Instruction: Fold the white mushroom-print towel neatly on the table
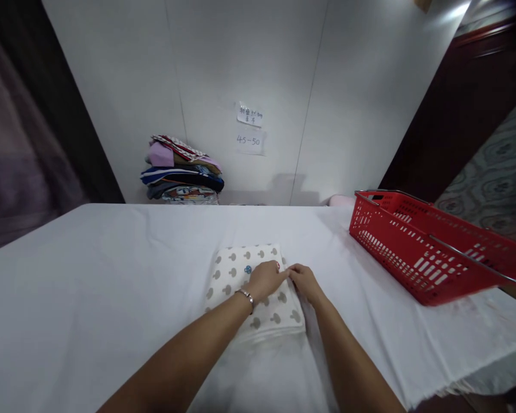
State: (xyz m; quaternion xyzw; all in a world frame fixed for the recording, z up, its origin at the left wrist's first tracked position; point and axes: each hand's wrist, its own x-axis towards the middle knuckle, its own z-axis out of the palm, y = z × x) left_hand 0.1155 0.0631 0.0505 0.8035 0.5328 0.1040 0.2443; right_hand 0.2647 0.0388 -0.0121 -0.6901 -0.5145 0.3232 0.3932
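Observation:
A folded white cloth with grey mouse-head prints (236, 274) lies on the white-covered table (90, 275), right in front of me. My left hand (264, 280), a bracelet on its wrist, rests on top of the cloth near its right side with fingers curled and pinching at the edge. My right hand (304, 282) meets it at the cloth's right edge, fingers closed on the fabric there. The fingertips of both hands touch each other.
A red plastic basket (430, 252) with metal handles stands on the table at the right, near the table's edge. A stack of folded clothes (181, 172) sits at the back against the white wall. Two paper notes (249, 127) hang on the wall.

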